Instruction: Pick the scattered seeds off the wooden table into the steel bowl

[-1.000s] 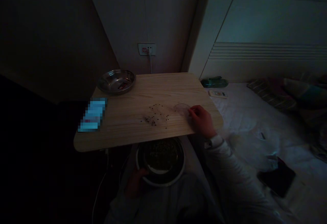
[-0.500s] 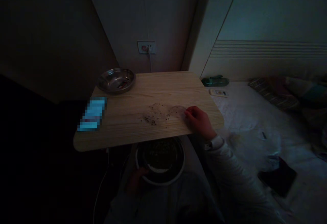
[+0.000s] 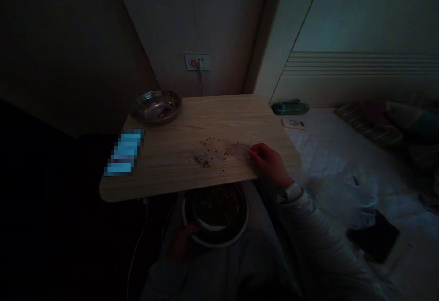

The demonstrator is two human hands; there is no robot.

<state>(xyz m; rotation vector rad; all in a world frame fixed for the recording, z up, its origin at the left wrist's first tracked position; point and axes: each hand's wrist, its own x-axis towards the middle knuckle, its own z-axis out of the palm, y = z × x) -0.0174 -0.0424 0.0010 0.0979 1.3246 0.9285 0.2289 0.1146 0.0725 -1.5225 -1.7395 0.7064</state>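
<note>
The room is dim. My right hand (image 3: 269, 163) rests on the right part of a small wooden table (image 3: 178, 173), fingers curled onto a thin clear round lid (image 3: 238, 149) that lies flat on the wood. Just left of the lid, several small dark seeds (image 3: 208, 153) are scattered. Below the table's front edge, my left hand (image 3: 181, 241) grips the rim of a round metal bowl (image 3: 215, 214) full of greenish grains, held on my lap.
A shallow steel dish (image 3: 156, 107) stands at the table's back left, a lit phone (image 3: 124, 151) at its left edge. A wall socket (image 3: 196, 62) with a plugged cable is behind. To the right, a bed holds a remote (image 3: 293, 123), a green bottle (image 3: 290, 107) and a dark pouch (image 3: 373, 237).
My right hand has slid the clear lid a little to the left, closer to the scattered seeds. The left hand and bowl stay where they were.
</note>
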